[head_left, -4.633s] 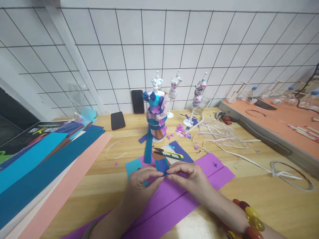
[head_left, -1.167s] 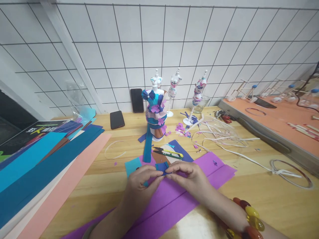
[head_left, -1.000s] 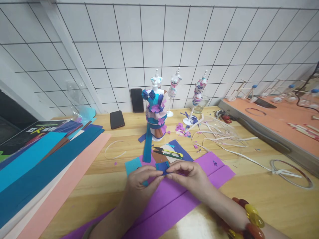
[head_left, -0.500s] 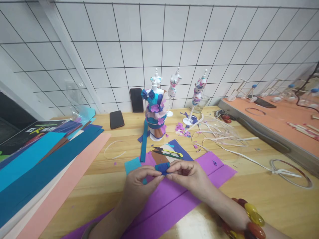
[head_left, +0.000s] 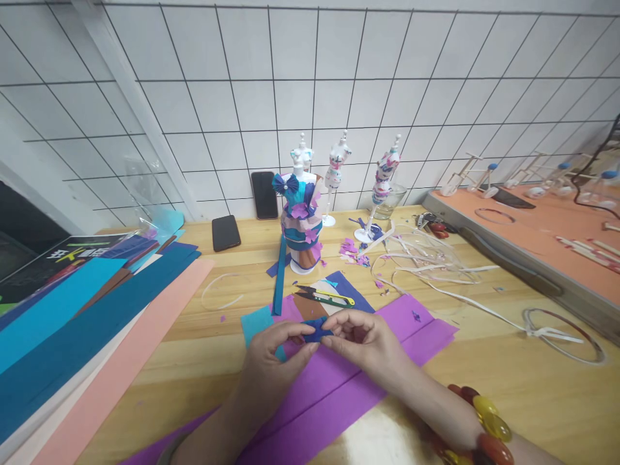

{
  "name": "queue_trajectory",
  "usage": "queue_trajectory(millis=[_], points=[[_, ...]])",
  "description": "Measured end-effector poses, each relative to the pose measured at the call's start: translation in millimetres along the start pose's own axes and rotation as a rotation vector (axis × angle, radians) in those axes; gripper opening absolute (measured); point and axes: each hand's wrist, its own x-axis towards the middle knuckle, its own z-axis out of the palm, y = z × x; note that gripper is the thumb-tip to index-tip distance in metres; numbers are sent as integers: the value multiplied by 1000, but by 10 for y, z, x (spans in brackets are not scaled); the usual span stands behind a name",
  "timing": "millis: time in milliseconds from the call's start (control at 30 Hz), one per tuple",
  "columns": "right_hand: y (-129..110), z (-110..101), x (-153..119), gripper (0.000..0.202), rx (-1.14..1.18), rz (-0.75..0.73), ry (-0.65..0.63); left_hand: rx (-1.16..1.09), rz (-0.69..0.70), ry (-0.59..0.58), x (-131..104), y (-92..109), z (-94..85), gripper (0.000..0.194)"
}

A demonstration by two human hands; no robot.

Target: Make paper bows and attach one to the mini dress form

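Observation:
A small dark blue piece of folded crepe paper (head_left: 316, 329) is pinched between both hands. My left hand (head_left: 274, 358) grips its left end with thumb and fingers, and my right hand (head_left: 363, 342) holds the right end the same way. Under the hands lies a large purple paper sheet (head_left: 339, 387). Just beyond them, yellow-and-green thread snips (head_left: 327, 297) rest on brown, cream and blue paper scraps. A small mannequin (head_left: 301, 219) dressed in teal, purple and brown paper, with a blue bow at its shoulder, stands behind the snips.
Long coloured paper strips (head_left: 97, 323) cover the left side. Two phones, one a flat black phone (head_left: 226, 233), are at the back. White ribbon (head_left: 426, 265) tangles right of more mannequins (head_left: 386, 174). An orange-topped board (head_left: 557, 226) carries small wooden models at far right.
The blue paper has turned between my fingers and now shows a narrower, flatter face. Both hands stay in nearly the same place; the view has shifted slightly.

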Motion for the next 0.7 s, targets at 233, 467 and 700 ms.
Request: queue_trajectory(millis=[233,467,700], points=[[30,-7,-3,13,-111,-57,5,47,68,10,30,-7,4,10],[-41,-45,2,16,-357,-295,-31,75,152,41,38,5,2,10],[-9,-79,1,16,-534,-471,-53,116,259,45,18,4,-11,9]])
